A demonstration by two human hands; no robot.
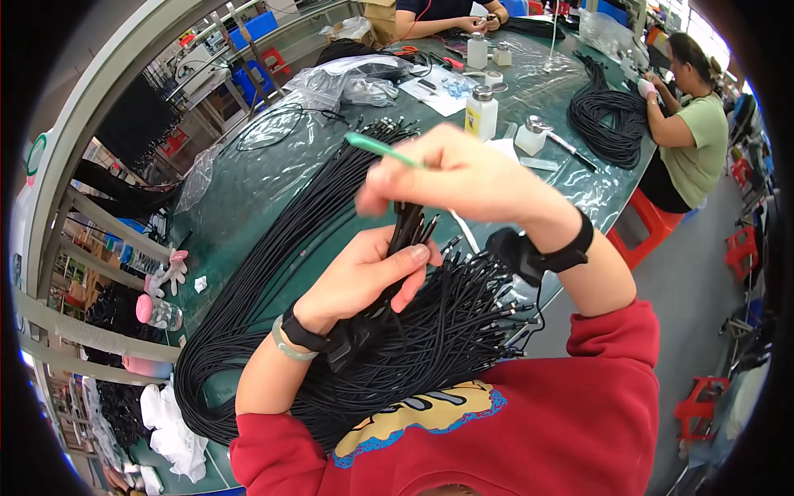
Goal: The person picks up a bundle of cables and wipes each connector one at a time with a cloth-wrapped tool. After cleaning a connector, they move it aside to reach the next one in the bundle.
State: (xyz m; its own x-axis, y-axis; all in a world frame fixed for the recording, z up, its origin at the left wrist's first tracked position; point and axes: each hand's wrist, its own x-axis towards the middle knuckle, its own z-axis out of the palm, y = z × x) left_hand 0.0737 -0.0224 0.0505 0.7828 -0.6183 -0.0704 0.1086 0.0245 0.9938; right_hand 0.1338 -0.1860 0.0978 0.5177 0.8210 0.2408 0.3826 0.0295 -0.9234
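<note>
My left hand point(357, 274) is closed around a small bundle of black cables point(405, 225), whose cut ends stick up above the thumb. Just above it, my right hand point(467, 175) pinches a slim green stick-shaped tool point(370, 146); its tip points to the upper left, and the hand is slightly blurred. Beneath both hands lies a large pile of black cables point(422, 339), looped round at the left, with metal-tipped ends fanned out to the right. A black wrist-worn device sits on each of my wrists.
The green table point(240, 178) carries clear plastic sheeting. Beyond my right hand stand a white bottle point(480, 113) and a glass jar point(532, 135), with a pen-like tool point(571, 149) beside them. A coiled cable bundle point(608, 116) lies near a co-worker at the right; another person sits opposite.
</note>
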